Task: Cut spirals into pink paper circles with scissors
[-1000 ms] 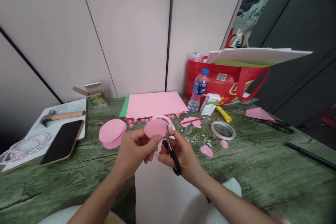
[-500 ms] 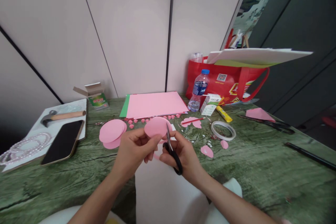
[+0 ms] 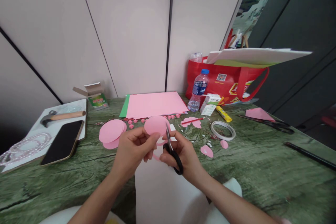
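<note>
Between finger and thumb of my left hand (image 3: 136, 147) is a round piece of pink paper (image 3: 155, 125). My right hand (image 3: 183, 150) grips black-handled scissors (image 3: 172, 152), fingers in the loops, with the blades pointing up at the paper's right edge. A curved pink paper strip hangs just below, partly hidden by my hands. Under my hands lies a large white sheet (image 3: 168, 192). Left of my left hand rests a stack of pink paper circles (image 3: 111, 131).
Behind are pink sheets (image 3: 157, 104), a water bottle (image 3: 198, 92), a small carton (image 3: 210, 104) and a red bag (image 3: 225, 80). At right lie a tape roll (image 3: 223, 130) and a glue stick (image 3: 224, 113). A phone (image 3: 63, 142) and hammer (image 3: 63, 116) lie on a white board at left.
The paper circle has tilted slightly and the curved strip below it hangs a little lower. Both hands keep nearly the same place and hold.
</note>
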`<control>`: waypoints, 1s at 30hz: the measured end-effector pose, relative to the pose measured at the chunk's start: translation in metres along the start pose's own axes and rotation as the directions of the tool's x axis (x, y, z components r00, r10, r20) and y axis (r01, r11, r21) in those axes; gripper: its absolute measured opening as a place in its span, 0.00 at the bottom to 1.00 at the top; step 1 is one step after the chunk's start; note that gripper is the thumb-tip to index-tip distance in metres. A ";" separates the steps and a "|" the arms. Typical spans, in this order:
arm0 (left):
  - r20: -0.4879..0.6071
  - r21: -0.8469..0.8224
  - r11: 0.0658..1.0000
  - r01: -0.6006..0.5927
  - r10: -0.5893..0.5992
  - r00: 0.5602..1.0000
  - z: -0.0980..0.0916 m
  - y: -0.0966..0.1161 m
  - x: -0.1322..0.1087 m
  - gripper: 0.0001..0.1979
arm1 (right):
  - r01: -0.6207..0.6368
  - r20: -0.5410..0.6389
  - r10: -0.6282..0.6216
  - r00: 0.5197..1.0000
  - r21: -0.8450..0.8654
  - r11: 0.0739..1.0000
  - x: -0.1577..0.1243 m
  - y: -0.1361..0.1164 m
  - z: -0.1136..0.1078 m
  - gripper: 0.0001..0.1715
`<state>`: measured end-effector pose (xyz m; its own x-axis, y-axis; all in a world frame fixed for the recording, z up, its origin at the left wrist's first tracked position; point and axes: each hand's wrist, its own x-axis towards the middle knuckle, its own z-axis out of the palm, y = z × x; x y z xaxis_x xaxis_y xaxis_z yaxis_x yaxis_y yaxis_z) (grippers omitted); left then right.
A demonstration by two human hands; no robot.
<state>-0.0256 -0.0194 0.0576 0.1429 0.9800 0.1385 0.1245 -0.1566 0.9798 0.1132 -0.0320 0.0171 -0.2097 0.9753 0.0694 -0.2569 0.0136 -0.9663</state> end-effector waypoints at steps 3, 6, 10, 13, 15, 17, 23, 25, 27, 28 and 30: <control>-0.006 -0.018 1.000 -0.006 0.006 1.000 0.000 -0.001 0.000 0.12 | -0.023 -0.020 0.023 1.000 -0.002 1.000 0.000 -0.001 0.001 0.26; -0.012 -0.042 0.999 -0.012 0.011 1.000 0.000 -0.001 0.000 0.11 | -0.020 -0.024 0.020 1.000 -0.004 1.000 -0.001 0.000 0.001 0.25; -0.011 -0.112 0.993 -0.024 0.023 1.000 0.001 0.001 0.001 0.09 | 0.001 -0.021 -0.002 1.000 -0.025 1.000 -0.001 0.004 -0.001 0.23; -0.006 -0.195 0.981 -0.023 0.022 1.000 0.003 0.003 0.001 0.09 | 0.000 -0.014 0.000 1.000 -0.038 0.999 -0.002 0.005 -0.001 0.23; 0.002 -0.220 0.975 -0.012 0.013 1.000 0.004 0.004 0.000 0.08 | -0.003 0.013 0.004 1.000 -0.036 0.999 -0.002 0.006 0.000 0.24; 0.010 -0.202 0.979 -0.005 0.007 1.000 0.005 0.004 0.000 0.08 | -0.005 0.046 0.007 0.999 -0.031 1.000 -0.002 0.007 0.000 0.24; -0.009 -0.082 0.997 -0.010 0.009 1.000 0.002 0.003 -0.001 0.10 | 0.005 0.068 -0.002 0.998 -0.044 0.999 -0.001 0.009 0.000 0.22; 0.001 -0.039 0.999 -0.003 0.003 1.000 0.001 0.002 0.000 0.10 | 0.031 0.057 -0.028 0.998 -0.054 0.998 -0.001 0.009 0.000 0.23; 0.029 -0.010 1.000 0.012 -0.012 1.000 0.001 0.001 0.000 0.11 | 0.074 0.047 -0.070 0.996 -0.068 0.995 -0.001 0.009 -0.001 0.25; 0.045 -0.003 1.000 0.019 -0.019 0.999 0.001 0.001 0.000 0.11 | 0.096 0.044 -0.093 0.995 -0.074 0.993 -0.001 0.008 -0.001 0.25; 0.063 -0.003 1.000 0.022 -0.022 0.998 0.002 0.001 0.000 0.10 | 0.130 0.045 -0.126 0.991 -0.086 0.988 -0.001 0.008 -0.002 0.26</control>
<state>-0.0235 -0.0200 0.0583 0.2022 0.9734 0.1075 0.1244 -0.1344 0.9831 0.1131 -0.0325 0.0090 -0.2174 0.9550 0.2019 -0.2000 0.1588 -0.9668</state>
